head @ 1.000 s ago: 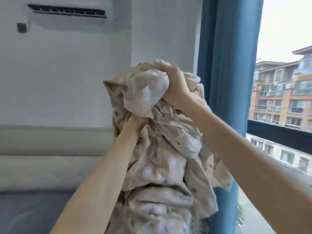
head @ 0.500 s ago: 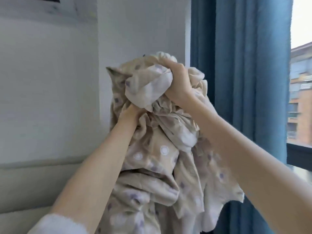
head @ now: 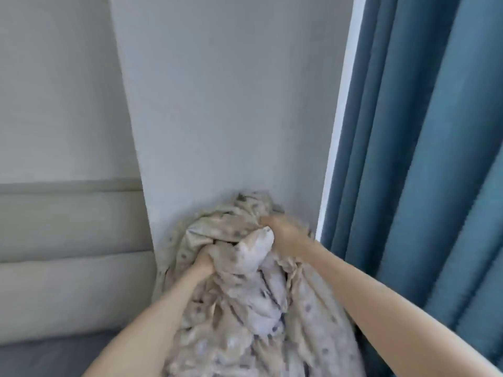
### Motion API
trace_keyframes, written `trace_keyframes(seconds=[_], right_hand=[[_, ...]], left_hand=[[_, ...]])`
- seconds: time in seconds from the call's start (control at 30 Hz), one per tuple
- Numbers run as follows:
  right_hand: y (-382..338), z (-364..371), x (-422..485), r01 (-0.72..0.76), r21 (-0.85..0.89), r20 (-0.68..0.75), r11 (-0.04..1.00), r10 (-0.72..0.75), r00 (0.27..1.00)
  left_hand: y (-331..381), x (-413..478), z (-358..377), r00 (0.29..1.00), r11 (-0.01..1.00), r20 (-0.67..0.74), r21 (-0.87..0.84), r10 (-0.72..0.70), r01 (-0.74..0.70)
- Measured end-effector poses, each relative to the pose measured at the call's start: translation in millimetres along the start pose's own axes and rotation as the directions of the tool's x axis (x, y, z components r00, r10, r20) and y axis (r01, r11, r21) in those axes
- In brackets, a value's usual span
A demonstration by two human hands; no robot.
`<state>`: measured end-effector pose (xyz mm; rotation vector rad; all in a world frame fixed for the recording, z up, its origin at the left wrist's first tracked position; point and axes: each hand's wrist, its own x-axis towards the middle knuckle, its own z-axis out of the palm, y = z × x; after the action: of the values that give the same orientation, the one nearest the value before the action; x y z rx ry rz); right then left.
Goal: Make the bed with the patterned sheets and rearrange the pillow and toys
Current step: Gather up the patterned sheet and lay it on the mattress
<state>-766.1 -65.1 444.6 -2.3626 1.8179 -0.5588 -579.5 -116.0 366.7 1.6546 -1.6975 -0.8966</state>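
A bunched beige patterned sheet (head: 245,317) with grey and white dots hangs in front of me, low in the centre of the head view. My left hand (head: 202,263) grips a fold on its left side, fingers buried in the cloth. My right hand (head: 283,232) grips the top of the bundle, fingers curled round a wad of fabric. The sheet's lower part runs out of the frame. No pillow or toys are in view.
A padded beige headboard (head: 70,268) fills the left, with a strip of grey mattress (head: 49,357) below it. A white wall column (head: 231,104) stands behind the sheet. Blue curtains (head: 422,159) hang on the right.
Both hands have come down with the sheet bundle, from raised in front of me to low near the wall. The view has swung left, and the window is out of sight.
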Motion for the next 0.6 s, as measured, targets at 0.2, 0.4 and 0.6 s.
trace_keyframes(seconds=[0.2, 0.4, 0.6], right_hand=[[64.4, 90.4, -14.5, -0.236, -0.291, 0.258, 0.927, 0.314, 0.914], [63.9, 77.6, 5.8, -0.440, -0.074, 0.385, 0.895, 0.433, 0.815], [49.0, 69.6, 36.5, -0.301, -0.193, 0.269, 0.934, 0.346, 0.899]], left_hand=[[-28.0, -8.3, 19.0, 0.952, 0.867, 0.284, 0.496, -0.111, -0.047], [14.9, -3.6, -17.1, 0.879, 0.652, 0.423, 0.734, -0.221, -0.189], [32.8, 2.5, -19.2, 0.977, 0.440, -0.022, 0.895, 0.212, -0.075]])
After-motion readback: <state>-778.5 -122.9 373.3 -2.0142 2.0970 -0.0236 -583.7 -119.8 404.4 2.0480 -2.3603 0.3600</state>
